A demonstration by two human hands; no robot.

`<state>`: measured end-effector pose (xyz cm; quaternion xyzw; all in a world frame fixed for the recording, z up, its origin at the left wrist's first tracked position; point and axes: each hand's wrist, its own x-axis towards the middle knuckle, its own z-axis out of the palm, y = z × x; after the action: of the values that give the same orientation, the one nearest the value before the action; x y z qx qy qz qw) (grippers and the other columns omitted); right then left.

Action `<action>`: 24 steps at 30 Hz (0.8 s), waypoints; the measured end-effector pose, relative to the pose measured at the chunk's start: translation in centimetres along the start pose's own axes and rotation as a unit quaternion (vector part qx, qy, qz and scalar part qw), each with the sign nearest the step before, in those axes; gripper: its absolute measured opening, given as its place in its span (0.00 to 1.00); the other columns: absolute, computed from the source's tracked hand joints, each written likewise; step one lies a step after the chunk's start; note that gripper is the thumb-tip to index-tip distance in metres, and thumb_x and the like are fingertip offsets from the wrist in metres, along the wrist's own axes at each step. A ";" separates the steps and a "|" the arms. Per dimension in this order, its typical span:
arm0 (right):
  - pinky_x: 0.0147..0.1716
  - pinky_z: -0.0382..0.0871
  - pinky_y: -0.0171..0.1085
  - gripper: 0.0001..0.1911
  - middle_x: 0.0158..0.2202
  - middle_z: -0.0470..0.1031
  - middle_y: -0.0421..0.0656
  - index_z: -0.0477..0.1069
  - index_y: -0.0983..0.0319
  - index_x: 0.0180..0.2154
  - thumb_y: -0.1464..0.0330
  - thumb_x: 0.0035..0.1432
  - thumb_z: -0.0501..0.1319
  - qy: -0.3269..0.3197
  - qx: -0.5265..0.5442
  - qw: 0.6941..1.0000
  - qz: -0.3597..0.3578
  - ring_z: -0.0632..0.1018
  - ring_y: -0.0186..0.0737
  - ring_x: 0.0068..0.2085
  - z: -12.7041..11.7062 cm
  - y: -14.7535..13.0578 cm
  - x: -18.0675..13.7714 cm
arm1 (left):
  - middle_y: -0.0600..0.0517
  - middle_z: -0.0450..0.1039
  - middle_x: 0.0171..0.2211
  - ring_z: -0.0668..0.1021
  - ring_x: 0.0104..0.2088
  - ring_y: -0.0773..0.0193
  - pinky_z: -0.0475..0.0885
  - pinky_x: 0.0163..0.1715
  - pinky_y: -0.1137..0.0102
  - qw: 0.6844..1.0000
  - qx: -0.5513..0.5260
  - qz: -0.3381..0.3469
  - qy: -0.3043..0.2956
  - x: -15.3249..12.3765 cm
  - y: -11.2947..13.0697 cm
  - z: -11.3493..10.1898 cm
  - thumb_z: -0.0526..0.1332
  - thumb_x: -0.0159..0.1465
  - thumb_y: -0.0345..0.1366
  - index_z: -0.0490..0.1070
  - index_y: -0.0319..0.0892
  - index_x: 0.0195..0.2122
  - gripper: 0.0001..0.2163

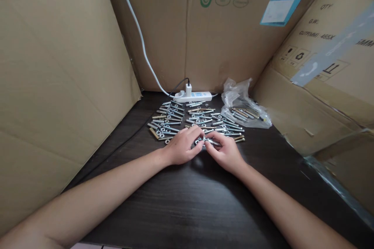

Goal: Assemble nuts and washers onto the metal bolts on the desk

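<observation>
Several metal bolts (172,118) with washers lie in rows on the dark wooden table (187,198). My left hand (182,148) and my right hand (226,153) meet at the near edge of the rows. Both pinch one bolt (206,140) between fingertips, the left at its left end, the right at its right end. The fingers of both hands are curled closed around it. Part of the bolt is hidden by the fingers.
A clear plastic bag (242,107) with more bolts lies at the right of the rows. A white power strip (194,96) with a plugged charger and white cable sits at the back. Cardboard boxes (58,70) wall the table on the left, back and right.
</observation>
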<state>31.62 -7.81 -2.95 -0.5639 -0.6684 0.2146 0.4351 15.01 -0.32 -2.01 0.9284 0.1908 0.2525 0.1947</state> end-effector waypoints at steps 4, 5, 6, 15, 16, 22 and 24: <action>0.25 0.69 0.29 0.08 0.28 0.73 0.41 0.70 0.62 0.36 0.66 0.54 0.57 0.002 0.003 1.000 0.010 0.72 0.34 0.26 0.1 0.2 0.0 | 0.50 0.65 0.37 0.69 0.36 0.62 0.65 0.37 0.68 1.000 -0.004 -0.006 0.007 -0.1 -0.1 0.0 0.51 0.63 0.35 0.61 0.41 0.42 0.08; 0.24 0.68 0.29 0.08 0.27 0.72 0.40 0.70 0.62 0.36 0.66 0.54 0.57 0.004 -0.004 1.000 0.010 0.71 0.33 0.25 0.1 0.2 0.0 | 0.50 0.65 0.37 0.69 0.36 0.62 0.65 0.37 0.68 1.000 -0.005 -0.007 0.009 -0.1 -0.1 0.1 0.51 0.63 0.35 0.61 0.41 0.42 0.08; 0.23 0.66 0.29 0.07 0.25 0.70 0.39 0.69 0.62 0.36 0.66 0.54 0.57 0.005 -0.013 1.000 0.010 0.70 0.32 0.24 0.1 0.2 0.0 | 0.50 0.65 0.37 0.69 0.37 0.61 0.65 0.38 0.68 1.000 -0.005 -0.010 0.011 -0.1 -0.2 0.1 0.50 0.63 0.36 0.62 0.41 0.42 0.08; 0.19 0.59 0.28 0.05 0.21 0.64 0.36 0.68 0.61 0.33 0.67 0.54 0.57 0.004 -0.026 1.000 -0.001 0.64 0.30 0.21 0.0 0.1 0.0 | 0.51 0.66 0.36 0.70 0.36 0.63 0.64 0.38 0.69 1.000 0.004 -0.002 0.000 0.1 -0.3 0.2 0.47 0.67 0.37 0.63 0.41 0.36 0.09; 0.20 0.60 0.28 0.05 0.22 0.64 0.36 0.68 0.62 0.33 0.67 0.54 0.57 0.006 -0.024 1.000 -0.001 0.65 0.30 0.22 0.0 0.2 0.0 | 0.51 0.66 0.36 0.70 0.36 0.63 0.64 0.38 0.69 1.000 0.000 0.001 0.000 0.0 -0.3 0.2 0.48 0.67 0.37 0.63 0.41 0.37 0.08; 0.21 0.62 0.27 0.06 0.23 0.64 0.36 0.67 0.62 0.34 0.67 0.54 0.58 0.004 -0.008 1.000 0.003 0.65 0.30 0.23 0.0 0.2 0.0 | 0.50 0.64 0.37 0.68 0.36 0.62 0.65 0.37 0.69 1.000 -0.015 -0.004 0.010 -0.2 -0.1 0.0 0.52 0.61 0.32 0.60 0.41 0.44 0.10; 0.21 0.61 0.28 0.06 0.22 0.63 0.35 0.67 0.62 0.34 0.67 0.53 0.58 0.004 -0.017 1.000 0.004 0.64 0.29 0.22 0.1 0.2 0.0 | 0.50 0.64 0.38 0.69 0.37 0.62 0.66 0.38 0.69 1.000 -0.020 -0.007 0.012 -0.2 -0.1 -0.1 0.52 0.62 0.33 0.60 0.41 0.44 0.09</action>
<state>31.66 -7.73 -3.12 -0.5746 -0.6678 0.2031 0.4274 14.81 -0.28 -2.10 0.9199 0.1946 0.2656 0.2132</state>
